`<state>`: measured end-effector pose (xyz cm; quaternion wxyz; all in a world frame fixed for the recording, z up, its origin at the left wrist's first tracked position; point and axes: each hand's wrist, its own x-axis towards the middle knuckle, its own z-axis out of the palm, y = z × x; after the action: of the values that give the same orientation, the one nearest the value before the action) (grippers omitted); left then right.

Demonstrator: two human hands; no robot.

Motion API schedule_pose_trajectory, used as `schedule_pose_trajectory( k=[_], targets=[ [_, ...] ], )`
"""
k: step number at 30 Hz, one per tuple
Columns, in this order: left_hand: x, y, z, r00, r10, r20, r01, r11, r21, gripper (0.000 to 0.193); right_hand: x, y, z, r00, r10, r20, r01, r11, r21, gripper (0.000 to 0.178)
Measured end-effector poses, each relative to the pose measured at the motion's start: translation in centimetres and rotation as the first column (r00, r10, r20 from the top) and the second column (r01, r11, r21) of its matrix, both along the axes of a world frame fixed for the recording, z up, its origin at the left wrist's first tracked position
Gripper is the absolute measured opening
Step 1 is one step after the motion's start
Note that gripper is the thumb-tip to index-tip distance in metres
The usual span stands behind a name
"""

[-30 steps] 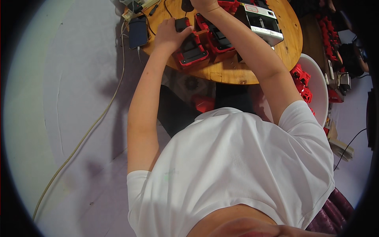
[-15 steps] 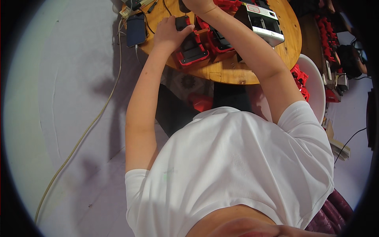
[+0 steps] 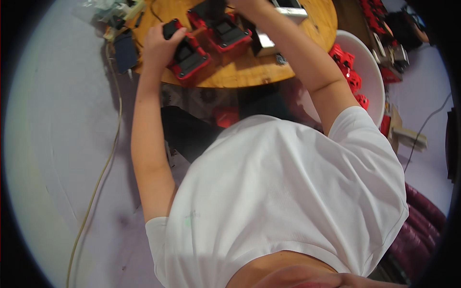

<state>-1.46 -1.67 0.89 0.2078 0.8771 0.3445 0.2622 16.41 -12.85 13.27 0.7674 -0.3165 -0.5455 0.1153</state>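
My left hand (image 3: 161, 45) is closed around the far left side of a red-and-black plastic case (image 3: 189, 62), its thumb lying over the top. That case rests near the front edge of a round wooden table (image 3: 249, 74). Just right of it stands a similar red-and-black case (image 3: 230, 34). My right hand (image 3: 247, 6) reaches to the top edge of the picture, beside a dark block (image 3: 214, 8) above the second case. Its fingers are cut off and blurred, so I cannot make out a grip.
A silver-and-black boxy device (image 3: 290, 15) stands on the table to the right. A white tub (image 3: 373, 65) with several red plastic parts (image 3: 353, 79) is right of the table. A dark phone (image 3: 126, 54) lies at the left edge; a pale cable (image 3: 104, 168) runs down the wall.
The whole view has shifted, so the table sits higher and further left. My left hand stays on the same case. My right hand remains at the top edge.
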Motion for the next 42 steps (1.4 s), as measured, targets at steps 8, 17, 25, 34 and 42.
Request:
schedule_pose_trajectory(
  k=[8, 17, 25, 34, 42],
  targets=[
    [-0.1, 0.0, 0.0, 0.994, 0.022, -0.108, -0.026, 0.999, -0.031, 0.071, 5.2, -11.7, -3.9, 0.882, -0.430, 0.191, 0.466, 0.856, -0.222, 0.032],
    [0.0, 0.2, -0.4, 0.995, 0.014, -0.097, -0.015, 1.000, -0.003, 0.073, 5.3, -13.0, -4.6, 0.894, -0.440, 0.086, 0.441, 0.827, -0.350, 0.030],
    [-0.5, 0.7, -0.9, 0.998, -0.019, 0.054, 0.017, 0.999, 0.042, 0.087, 0.8, -4.6, 1.2, 0.984, -0.162, -0.070, 0.155, 0.984, -0.089, 0.032],
    [-2.2, -1.6, 1.2, 0.959, 0.035, 0.283, 0.181, 0.692, -0.699, 0.078, -6.9, 9.2, -1.4, 0.994, 0.094, -0.046, -0.087, 0.986, 0.141, 0.024],
    [-2.2, 0.0, -1.8, 0.983, 0.124, 0.132, -0.006, 0.752, -0.659, 0.099, -8.4, 10.5, -2.4, 0.995, 0.082, -0.065, -0.075, 0.992, 0.101, 0.023]
  ],
)
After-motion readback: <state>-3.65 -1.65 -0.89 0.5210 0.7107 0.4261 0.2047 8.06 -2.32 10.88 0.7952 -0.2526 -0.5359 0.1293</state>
